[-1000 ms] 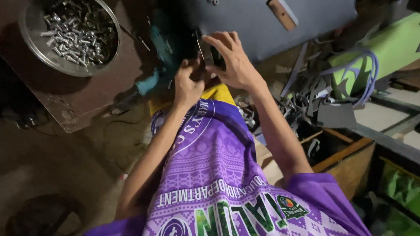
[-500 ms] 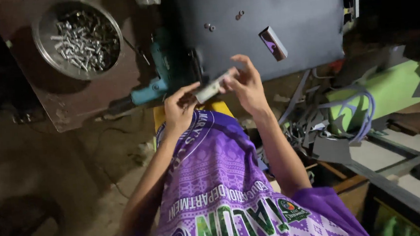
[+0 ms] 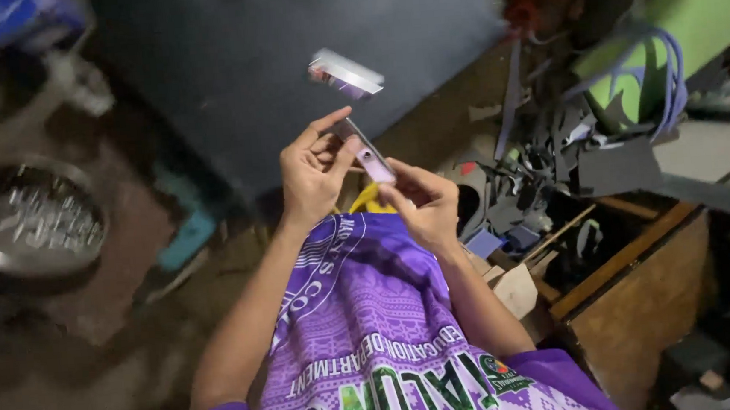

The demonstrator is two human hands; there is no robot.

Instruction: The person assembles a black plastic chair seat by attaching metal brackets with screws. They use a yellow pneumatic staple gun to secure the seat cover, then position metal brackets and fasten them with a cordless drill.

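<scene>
A: Status?

B: Both hands on one small flat metal strip, just below the dark steel plate. Left hand pinches its upper end, fingers curled shut. Right hand grips the lower end.

A: Progress?

B: Looks early. Strip is off the plate, not fitted anywhere. Similar bracket sits on the plate. Bowl of screws, left of the plate, untouched.

Dim workshop, low light. A dark flat panel fills the upper centre. A round metal bowl of small metal pieces sits at left on a brown surface. An open wooden box stands at right, below a green object and looped cables.
</scene>
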